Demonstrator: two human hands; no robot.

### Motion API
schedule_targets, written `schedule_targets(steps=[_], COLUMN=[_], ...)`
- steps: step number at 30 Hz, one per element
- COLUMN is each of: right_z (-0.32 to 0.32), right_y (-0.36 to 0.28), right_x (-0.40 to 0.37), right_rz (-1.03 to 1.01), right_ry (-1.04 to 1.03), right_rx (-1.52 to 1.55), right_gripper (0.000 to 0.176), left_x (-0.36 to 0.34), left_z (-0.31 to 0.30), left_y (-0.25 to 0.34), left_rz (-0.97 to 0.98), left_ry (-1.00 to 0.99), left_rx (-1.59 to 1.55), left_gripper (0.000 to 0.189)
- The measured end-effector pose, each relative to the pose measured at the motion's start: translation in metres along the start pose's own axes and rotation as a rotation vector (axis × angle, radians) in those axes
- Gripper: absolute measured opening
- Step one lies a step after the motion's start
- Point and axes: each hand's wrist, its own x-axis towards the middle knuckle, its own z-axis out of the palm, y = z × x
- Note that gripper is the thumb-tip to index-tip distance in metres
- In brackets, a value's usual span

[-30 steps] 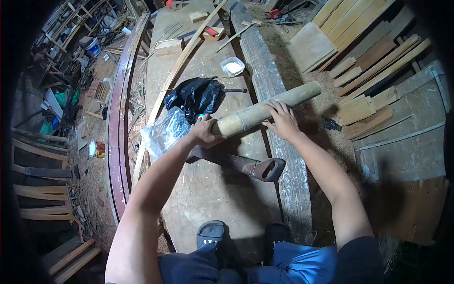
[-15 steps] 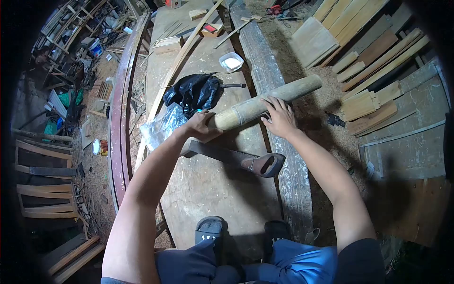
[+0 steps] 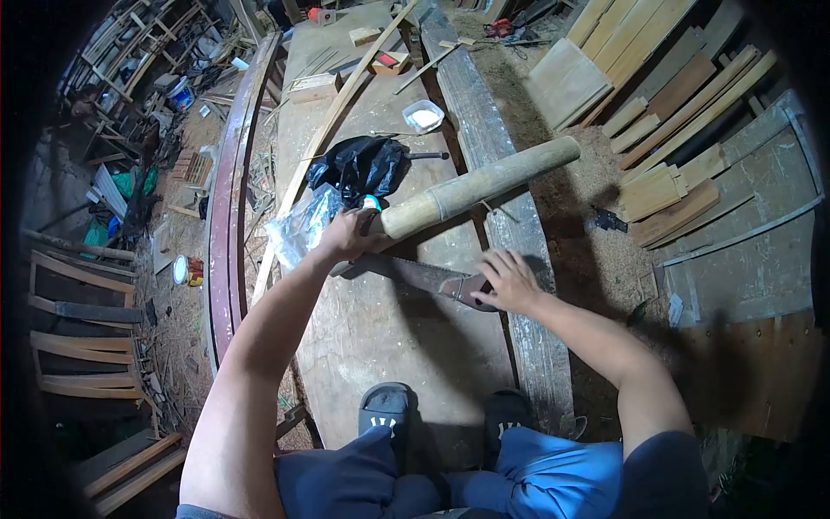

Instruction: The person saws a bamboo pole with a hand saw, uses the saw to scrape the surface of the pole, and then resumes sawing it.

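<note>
A thick bamboo pole (image 3: pixel 484 186) lies aslant across the wooden plank bench, its far end jutting over the right side. My left hand (image 3: pixel 347 235) is closed around the pole's near left end. Below the pole rests a handsaw (image 3: pixel 406 272), its blade running left under my left wrist. Over the saw's brown handle hovers my right hand (image 3: pixel 508 282), fingers apart and covering part of it; whether they touch cannot be made out. Beside my left hand are a clear plastic bag (image 3: pixel 298 227) and a black plastic bag (image 3: pixel 359 169).
A white tub (image 3: pixel 424 116) and a small wooden box with a red top (image 3: pixel 389 60) stand farther up the bench. A long thin wood strip (image 3: pixel 333 117) runs along its left side. Boards (image 3: pixel 666 195) lean at the right. My sandalled feet are on the bench in front.
My right hand has left the bamboo pole and come down toward me, over the saw handle. My left hand stays at the pole's end, shifted slightly left.
</note>
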Motion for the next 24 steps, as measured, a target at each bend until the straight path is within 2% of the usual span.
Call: schedule_targets(steps=[2,3,5,8,10,13,15,16,18,20,22,23,24], right_z=[0.001,0.001,0.001,0.000,0.009,0.016,0.014,0.012,0.005,-0.007,-0.013,-0.018,-0.013], right_y=[-0.004,-0.006,-0.007,-0.008,-0.006,-0.011,-0.015,-0.017,-0.022,-0.034,-0.047,-0.055,-0.062], right_x=[-0.009,-0.011,-0.013,-0.021,-0.030,-0.040,-0.045,-0.047,-0.052,-0.056,-0.064,-0.068,-0.070], right_rz=[-0.026,-0.104,-0.104,-0.122,-0.142,-0.103,-0.115,-0.118,-0.001,0.080,0.384,0.468,0.469], right_ry=[-0.237,-0.151,-0.144,-0.164,-0.182,-0.231,-0.129,-0.128,0.044,0.050,0.013,0.059,0.058], right_rx=[0.136,0.064,0.058,0.024,-0.005,0.044,0.130,0.128,0.322,0.371,0.578,0.631,0.632], right_gripper=[0.057,0.057,0.057,0.055,0.053,0.043,0.032,0.032,0.026,0.027,0.027,0.028,0.028], left_x=[-0.005,-0.009,-0.012,-0.010,-0.015,-0.018,-0.023,-0.025,-0.028,-0.017,-0.020,-0.021,-0.027], left_z=[0.001,-0.001,0.000,0.012,0.010,0.015,0.013,0.011,0.017,0.036,0.037,0.038,0.036], left_y=[-0.005,-0.004,-0.009,-0.025,-0.022,-0.038,-0.045,-0.045,-0.057,-0.087,-0.089,-0.089,-0.077], left_rz=[-0.023,-0.026,-0.028,0.069,-0.033,0.052,0.060,0.070,0.135,0.112,0.063,0.013,0.013], left_ry=[0.015,0.023,0.031,0.105,0.075,0.070,0.055,0.036,0.053,0.073,0.034,-0.004,-0.005], left_rx=[0.059,0.066,0.073,0.150,0.150,0.117,0.073,0.032,0.016,-0.170,-0.218,-0.265,-0.265], left_gripper=[0.072,0.068,0.064,0.057,0.053,0.052,0.053,0.053,0.054,0.053,0.050,0.049,0.049])
